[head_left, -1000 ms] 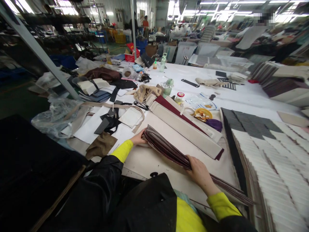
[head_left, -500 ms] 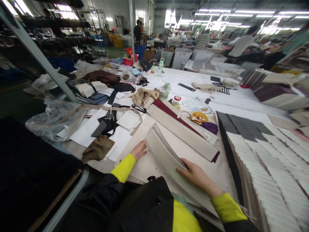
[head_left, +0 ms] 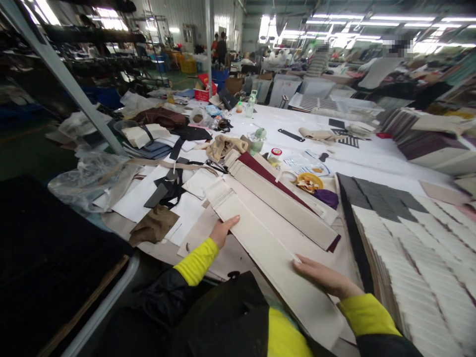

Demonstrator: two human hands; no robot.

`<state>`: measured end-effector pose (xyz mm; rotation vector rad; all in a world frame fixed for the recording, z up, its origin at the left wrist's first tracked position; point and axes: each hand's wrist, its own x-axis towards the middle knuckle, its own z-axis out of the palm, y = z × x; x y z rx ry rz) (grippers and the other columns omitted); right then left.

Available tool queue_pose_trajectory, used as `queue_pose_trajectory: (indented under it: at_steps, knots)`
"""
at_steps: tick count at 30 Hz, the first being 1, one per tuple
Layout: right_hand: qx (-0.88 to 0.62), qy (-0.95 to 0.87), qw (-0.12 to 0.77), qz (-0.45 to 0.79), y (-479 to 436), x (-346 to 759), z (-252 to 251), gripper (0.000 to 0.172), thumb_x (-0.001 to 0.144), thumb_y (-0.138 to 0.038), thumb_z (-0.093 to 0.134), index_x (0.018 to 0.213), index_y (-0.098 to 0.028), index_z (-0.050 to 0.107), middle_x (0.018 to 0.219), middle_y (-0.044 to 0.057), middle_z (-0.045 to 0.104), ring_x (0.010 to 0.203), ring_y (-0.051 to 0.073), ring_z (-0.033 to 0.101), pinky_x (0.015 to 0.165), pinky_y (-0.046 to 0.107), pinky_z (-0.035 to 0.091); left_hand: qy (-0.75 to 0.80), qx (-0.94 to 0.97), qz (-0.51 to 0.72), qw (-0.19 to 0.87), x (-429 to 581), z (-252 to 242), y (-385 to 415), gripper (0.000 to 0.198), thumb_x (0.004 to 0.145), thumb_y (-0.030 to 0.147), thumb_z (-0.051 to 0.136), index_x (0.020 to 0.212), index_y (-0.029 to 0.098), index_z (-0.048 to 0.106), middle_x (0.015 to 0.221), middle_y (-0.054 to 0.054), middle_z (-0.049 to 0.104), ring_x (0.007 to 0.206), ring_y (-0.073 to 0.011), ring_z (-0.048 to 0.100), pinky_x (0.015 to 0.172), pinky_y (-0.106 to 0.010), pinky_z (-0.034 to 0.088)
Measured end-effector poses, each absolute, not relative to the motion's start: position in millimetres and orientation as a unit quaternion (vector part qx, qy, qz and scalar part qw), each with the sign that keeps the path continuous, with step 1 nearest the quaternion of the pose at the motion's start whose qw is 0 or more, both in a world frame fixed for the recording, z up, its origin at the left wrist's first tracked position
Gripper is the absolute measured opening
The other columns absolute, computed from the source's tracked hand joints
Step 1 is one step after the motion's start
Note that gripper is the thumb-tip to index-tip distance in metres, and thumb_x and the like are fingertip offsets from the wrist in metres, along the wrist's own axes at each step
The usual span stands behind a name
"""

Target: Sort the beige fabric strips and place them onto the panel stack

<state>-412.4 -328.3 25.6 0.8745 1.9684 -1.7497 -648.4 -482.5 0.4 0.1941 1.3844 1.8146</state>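
One pale stack [head_left: 269, 240] slanting over the tabletop [head_left: 266, 121], left hand [head_left: 223, 231] curled closed on its near edge, thumb on top, right hand [head_left: 324, 275] against the far edge, openness and grip unclear, second stack [head_left: 278, 202] just beyond.

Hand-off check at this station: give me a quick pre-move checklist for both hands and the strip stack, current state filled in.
1. Left hand on strip stack, thumb on top: ok.
2. Right hand touching strip stack: ok.
3. Right hand's hold underneath: cannot tell, hidden.
4. Layers flush at far end: not ok, stepped.
5. Near end supported: cannot tell.
6. Yellow bowl apart from strip stack: ok, beyond the neighbouring strips.
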Motion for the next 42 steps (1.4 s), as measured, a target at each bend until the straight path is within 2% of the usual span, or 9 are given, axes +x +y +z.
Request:
queue_pose_trajectory:
  at_steps: [3, 6, 13, 16, 22, 26, 31, 36, 42]
  knots:
    - [0.339, 0.660, 0.254, -0.621, -335, -403, -4, 0.067, 0.069, -0.056, 0.048, 0.120, -0.012, 0.044, 0.124, 0.009, 0.043, 0.113, 0.020, 0.040, 0.097, 0.030, 0.030, 0.673, 0.227, 0.655, 0.257, -659, -2, -488, 0.041, 0.057, 0.036, 0.067, 0.091, 0.015, 0.058, 0.098, -0.007, 0.060, 0.096, -0.0211, 0.053, 0.088, -0.033, 0.040]
    - [0.291, 0.648, 0.252, -0.657, -344, -401, -7, 0.065, 0.068, -0.050, 0.053, 0.121, -0.013, 0.043, 0.114, 0.009, 0.052, 0.102, 0.020, 0.050, 0.089, 0.032, 0.039, 0.707, 0.253, 0.617, 0.234, -666, -18, -492, 0.043, 0.057, 0.038, 0.067, 0.094, 0.017, 0.057, 0.098, -0.006, 0.060, 0.097, -0.0208, 0.052, 0.090, -0.033, 0.038]
    - [0.181, 0.644, 0.267, -0.694, -336, -406, 41, 0.060, 0.064, -0.035, 0.061, 0.119, -0.016, 0.045, 0.107, 0.004, 0.056, 0.096, 0.021, 0.052, 0.082, 0.032, 0.044, 0.447, -0.040, 0.646, 0.617, -676, -61, -508, 0.060, 0.065, 0.056, 0.052, 0.109, 0.016, 0.046, 0.102, -0.011, 0.058, 0.093, -0.0233, 0.054, 0.081, -0.041, 0.042]
    - [0.152, 0.629, 0.297, -0.702, -333, -407, 49, 0.060, 0.062, -0.031, 0.064, 0.117, -0.016, 0.047, 0.104, 0.004, 0.058, 0.094, 0.021, 0.053, 0.081, 0.032, 0.044, 0.329, -0.061, 0.659, 0.674, -663, -61, -512, 0.060, 0.067, 0.054, 0.051, 0.108, 0.011, 0.047, 0.099, -0.012, 0.059, 0.096, -0.0242, 0.053, 0.085, -0.041, 0.039]
    - [0.195, 0.665, 0.255, -0.675, -316, -403, 49, 0.064, 0.067, -0.042, 0.056, 0.122, -0.014, 0.040, 0.113, 0.009, 0.052, 0.104, 0.023, 0.048, 0.088, 0.034, 0.039, 0.449, -0.031, 0.764, 0.463, -666, -22, -501, 0.052, 0.059, 0.026, 0.067, 0.106, 0.013, 0.050, 0.102, -0.009, 0.059, 0.094, -0.0216, 0.054, 0.083, -0.036, 0.044]
    - [0.296, 0.770, 0.213, -0.523, -288, -403, 19, 0.061, 0.073, -0.051, 0.045, 0.121, -0.014, 0.041, 0.113, 0.010, 0.051, 0.105, 0.022, 0.047, 0.091, 0.032, 0.036, 0.538, 0.026, 0.773, 0.337, -672, -14, -506, 0.055, 0.056, 0.028, 0.069, 0.107, 0.016, 0.050, 0.106, -0.009, 0.057, 0.092, -0.0202, 0.054, 0.075, -0.033, 0.048]
    - [0.314, 0.910, 0.122, -0.242, -298, -432, -40, 0.066, 0.070, -0.051, 0.044, 0.121, -0.009, 0.040, 0.121, 0.016, 0.043, 0.111, 0.025, 0.041, 0.096, 0.038, 0.029, 0.626, -0.044, 0.655, 0.421, -666, -58, -524, 0.044, 0.064, 0.040, 0.061, 0.098, 0.013, 0.052, 0.096, -0.011, 0.060, 0.074, -0.0152, 0.059, 0.058, -0.025, 0.047]
    - [0.158, 0.970, 0.065, -0.175, -360, -487, -52, 0.070, 0.070, -0.055, 0.044, 0.126, -0.015, 0.033, 0.133, 0.014, 0.027, 0.121, 0.023, 0.028, 0.098, 0.036, 0.025, 0.721, 0.025, 0.389, 0.573, -684, -77, -549, 0.049, 0.073, 0.057, 0.037, 0.066, 0.011, 0.053, 0.058, -0.010, 0.060, 0.046, -0.0134, 0.053, 0.044, -0.024, 0.038]
    - [0.149, 0.977, 0.079, -0.132, -388, -522, -54, 0.071, 0.065, -0.055, 0.050, 0.123, -0.017, 0.035, 0.133, 0.016, 0.024, 0.123, 0.026, 0.022, 0.096, 0.043, 0.021, 0.876, 0.253, 0.346, 0.219, -704, -66, -573, 0.025, 0.076, 0.037, 0.042, 0.071, 0.016, 0.055, 0.061, -0.002, 0.055, 0.060, -0.0124, 0.051, 0.061, -0.025, 0.041]
